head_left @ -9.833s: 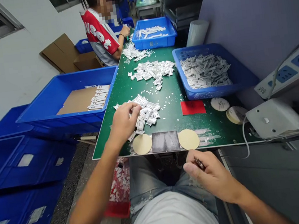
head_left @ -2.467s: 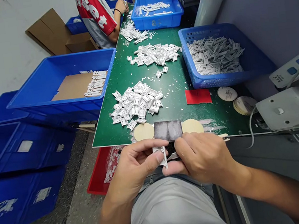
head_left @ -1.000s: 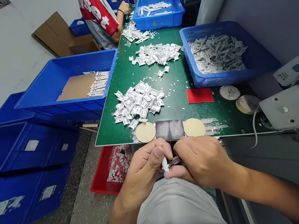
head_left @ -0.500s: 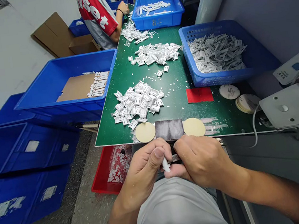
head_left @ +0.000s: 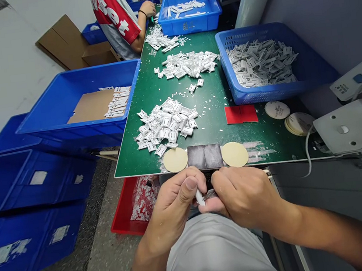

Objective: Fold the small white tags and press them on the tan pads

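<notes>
Just off the table's front edge, my left hand (head_left: 178,206) pinches a small white plastic part (head_left: 199,198) between thumb and fingers. My right hand (head_left: 246,193) is closed around a thin, shiny blade-like tool (head_left: 210,194), most of it hidden in the fist. The tool's end is close beside the white part; I cannot tell whether they touch. Beyond my hands, dark abrasive-looking pads (head_left: 204,156) lie at the edge between two round cream discs. A heap of similar white plastic parts (head_left: 168,124) lies farther up the green table (head_left: 214,124).
A blue basket (head_left: 255,95) full of white parts stands at right, near a red pad (head_left: 241,114) and a power strip (head_left: 359,80). At far left a co-worker's arm (head_left: 141,30) rests by the table. Blue bins (head_left: 77,128) and a red bin (head_left: 122,224) flank the left side.
The blade-like tool shows slightly more between my hands, and the white part has tilted a little. Both hands stay in nearly the same place.
</notes>
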The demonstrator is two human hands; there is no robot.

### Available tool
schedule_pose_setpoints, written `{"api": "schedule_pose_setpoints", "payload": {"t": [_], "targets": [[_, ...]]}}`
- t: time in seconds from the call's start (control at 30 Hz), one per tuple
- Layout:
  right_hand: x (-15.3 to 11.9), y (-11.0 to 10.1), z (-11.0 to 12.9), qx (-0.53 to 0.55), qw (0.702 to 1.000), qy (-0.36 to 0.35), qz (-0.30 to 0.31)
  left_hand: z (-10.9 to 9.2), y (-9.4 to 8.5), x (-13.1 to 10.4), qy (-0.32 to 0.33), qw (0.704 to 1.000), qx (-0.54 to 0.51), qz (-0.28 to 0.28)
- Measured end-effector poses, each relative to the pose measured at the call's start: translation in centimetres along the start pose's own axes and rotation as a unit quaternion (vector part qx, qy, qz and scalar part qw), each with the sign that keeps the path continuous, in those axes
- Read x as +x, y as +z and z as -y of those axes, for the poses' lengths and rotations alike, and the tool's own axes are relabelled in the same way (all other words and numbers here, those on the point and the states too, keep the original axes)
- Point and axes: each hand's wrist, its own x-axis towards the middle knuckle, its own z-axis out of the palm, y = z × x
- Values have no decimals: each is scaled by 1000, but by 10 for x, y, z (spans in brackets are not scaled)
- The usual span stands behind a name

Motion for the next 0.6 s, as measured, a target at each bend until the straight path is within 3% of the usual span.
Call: {"api": "schedule_pose_setpoints", "payload": {"t": [0.23, 0.33, 0.4, 0.47, 0.53, 0.6], "targets": [[-5, 6, 0, 44, 999, 7, -20, 3, 1, 1, 3, 999, 24, -20], [-10, 9, -6, 176, 984, 37, -12, -6, -5, 27, 37, 986, 151, -60], [-15, 6, -12, 301, 948, 103, 17, -16, -17, 61, 108, 934, 324, -107], [-22, 1, -20, 419, 884, 199, 58, -27, -31, 104, 161, 847, 494, -117], [-36, -4, -31, 517, 805, 273, 102, -36, -45, 151, 121, 764, 627, -92], [-56, -2, -44, 602, 724, 293, 167, -42, -55, 196, 64, 728, 677, -85]]}}
